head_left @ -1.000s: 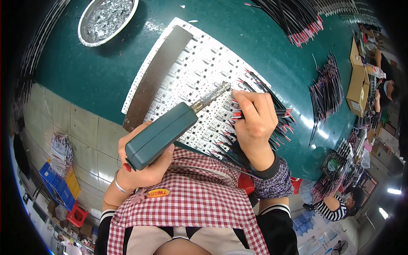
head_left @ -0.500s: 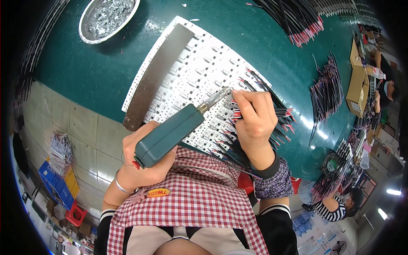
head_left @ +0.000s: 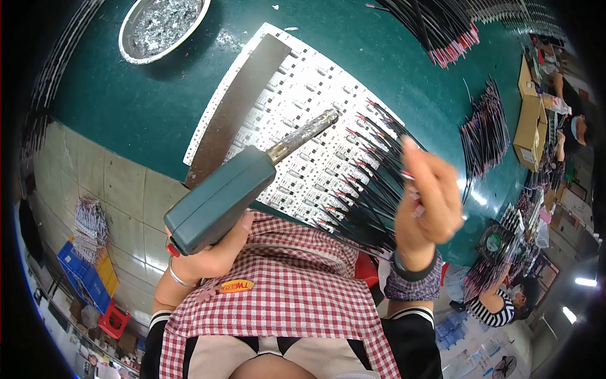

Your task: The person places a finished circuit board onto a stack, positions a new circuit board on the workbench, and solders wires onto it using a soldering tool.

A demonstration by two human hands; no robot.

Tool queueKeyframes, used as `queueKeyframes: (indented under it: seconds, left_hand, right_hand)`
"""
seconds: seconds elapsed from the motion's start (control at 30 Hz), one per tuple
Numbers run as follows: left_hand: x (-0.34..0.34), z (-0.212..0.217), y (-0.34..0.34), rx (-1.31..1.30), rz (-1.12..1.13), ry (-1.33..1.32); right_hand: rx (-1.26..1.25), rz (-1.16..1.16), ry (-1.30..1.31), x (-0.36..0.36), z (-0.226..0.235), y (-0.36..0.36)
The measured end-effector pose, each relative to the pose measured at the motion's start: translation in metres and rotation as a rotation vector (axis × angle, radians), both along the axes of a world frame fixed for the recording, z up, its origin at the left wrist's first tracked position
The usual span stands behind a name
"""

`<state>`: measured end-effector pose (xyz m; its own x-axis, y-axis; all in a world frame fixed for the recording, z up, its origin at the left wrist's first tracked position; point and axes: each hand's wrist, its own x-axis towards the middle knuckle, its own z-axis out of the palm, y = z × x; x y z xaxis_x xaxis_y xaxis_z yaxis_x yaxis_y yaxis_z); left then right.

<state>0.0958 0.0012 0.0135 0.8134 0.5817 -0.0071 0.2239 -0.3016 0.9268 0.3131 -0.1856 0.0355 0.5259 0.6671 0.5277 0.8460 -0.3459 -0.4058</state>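
Note:
My left hand (head_left: 218,258) is closed around the handle end of a dark green soldering gun (head_left: 221,197). Its metal tip, coated with solder, points up and to the right above a white circuit board panel (head_left: 297,117) dotted with small components. Along the panel's right side, several black wires (head_left: 379,218) with red and white ends fan across the board; I cannot tell which are joined to it. Right of these wires is my right hand (head_left: 432,205), blurred by motion, its fingers closed on wires whose red and white ends poke out.
A dark brown strip (head_left: 243,104) lies along the panel's left side. Farther off, a round bowl (head_left: 130,52) holds silvery scraps. Bundles of black wires (head_left: 426,31) lie at the far right, another bundle (head_left: 485,136) nearer. A cardboard box (head_left: 529,136) and co-workers are beyond.
My right hand has moved right, away from the panel. The soldering gun has shifted left, its tip lifted farther up the panel, and the wires at the panel's right edge are now more exposed.

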Motion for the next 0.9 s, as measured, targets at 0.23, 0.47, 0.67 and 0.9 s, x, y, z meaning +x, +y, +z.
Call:
queueKeyframes:
  seconds: [0.23,0.47,0.67,0.9]
  left_hand:
    - [0.009,-0.011,0.004,0.217,-0.124,-0.066]
    - [0.023,-0.007,0.006,0.109,-0.154,-0.106]
    - [0.027,-0.002,0.006,-0.037,-0.156,-0.038]
    - [0.027,0.002,0.007,0.036,-0.211,-0.002]
  right_hand:
    - [-0.353,-0.066,0.01,-0.003,0.01,0.014]
    - [-0.32,0.008,-0.043,0.0,-0.038,0.019]
    - [-0.27,0.037,-0.066,0.003,-0.041,0.019]
    - [-0.273,0.031,-0.107,-0.003,-0.042,0.021]
